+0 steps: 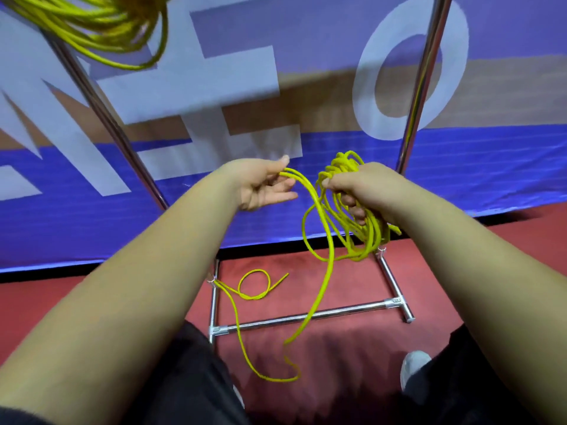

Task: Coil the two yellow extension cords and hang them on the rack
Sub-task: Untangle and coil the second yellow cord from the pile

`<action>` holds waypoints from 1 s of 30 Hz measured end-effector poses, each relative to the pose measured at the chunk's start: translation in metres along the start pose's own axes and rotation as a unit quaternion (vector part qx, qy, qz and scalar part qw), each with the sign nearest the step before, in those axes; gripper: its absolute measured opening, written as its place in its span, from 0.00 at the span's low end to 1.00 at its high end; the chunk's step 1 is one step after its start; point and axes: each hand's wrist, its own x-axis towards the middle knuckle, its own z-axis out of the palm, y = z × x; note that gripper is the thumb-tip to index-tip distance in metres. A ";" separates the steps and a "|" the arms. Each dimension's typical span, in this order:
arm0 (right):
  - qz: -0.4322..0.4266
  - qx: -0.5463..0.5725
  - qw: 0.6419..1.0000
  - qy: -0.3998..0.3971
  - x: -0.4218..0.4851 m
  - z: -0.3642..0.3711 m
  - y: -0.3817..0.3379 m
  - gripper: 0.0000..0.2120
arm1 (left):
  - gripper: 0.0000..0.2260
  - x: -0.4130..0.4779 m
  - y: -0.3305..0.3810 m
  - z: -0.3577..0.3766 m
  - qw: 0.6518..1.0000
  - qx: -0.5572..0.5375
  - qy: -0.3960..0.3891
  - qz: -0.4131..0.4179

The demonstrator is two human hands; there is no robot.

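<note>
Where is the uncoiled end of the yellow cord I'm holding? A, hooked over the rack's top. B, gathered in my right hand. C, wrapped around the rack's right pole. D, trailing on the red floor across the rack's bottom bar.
D: from the left hand the loose cord drops to the floor across the bottom bar; the right hand grips only the coil.

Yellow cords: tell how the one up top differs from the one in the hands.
The upper cord is a gathered coil; the held cord is partly coiled, its tail loose on the floor. The upper cord hangs high, untouched; the held cord is gripped by the right hand and pinched by the left hand. Both are yellow.
</note>
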 end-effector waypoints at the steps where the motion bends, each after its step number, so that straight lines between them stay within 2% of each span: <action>1: -0.010 0.009 1.000 -0.007 0.000 0.005 -0.001 0.18 | 0.10 -0.007 0.007 0.003 1.000 -0.004 -0.006 0.001; 3: -0.022 0.040 0.999 -0.026 -0.001 0.013 -0.002 0.20 | 0.13 -0.017 0.018 0.006 1.000 -0.012 -0.007 0.011; 7: -0.016 0.115 0.992 -0.048 0.001 0.025 -0.005 0.18 | 0.15 -0.029 0.031 0.001 0.997 -0.047 0.028 0.048; 10: -0.029 0.124 0.991 -0.035 0.002 0.033 -0.006 0.23 | 0.16 -0.033 0.034 -0.006 0.994 -0.088 0.035 0.053; 15: -0.028 0.201 0.978 -0.052 -0.002 0.046 -0.010 0.17 | 0.12 -0.035 0.022 -0.011 0.988 -0.134 0.026 0.074; 18: -0.025 0.195 0.980 -0.044 -0.001 0.048 -0.012 0.13 | 0.13 -0.029 0.007 -0.021 0.981 -0.182 -0.014 0.064; 21: -0.015 0.174 0.983 -0.052 0.002 0.049 -0.012 0.10 | 0.08 -0.022 -0.013 -0.025 0.983 -0.173 -0.007 0.053; 24: 0.005 0.159 0.986 -0.053 0.007 0.052 -0.007 0.10 | 0.08 -0.019 -0.022 -0.021 0.996 -0.049 0.060 0.053; 27: 0.028 0.203 0.978 -0.026 0.013 0.054 -0.005 0.06 | 0.15 -0.020 -0.022 -0.021 0.979 0.137 0.131 0.071; 28: 0.033 0.216 0.976 -0.013 0.015 0.054 -0.005 0.05 | 0.16 -0.022 -0.024 -0.020 0.967 0.213 0.123 0.065; 30: 0.039 0.242 0.969 0.015 0.019 0.050 -0.003 0.06 | 0.15 -0.030 -0.030 -0.016 0.924 0.381 0.046 0.001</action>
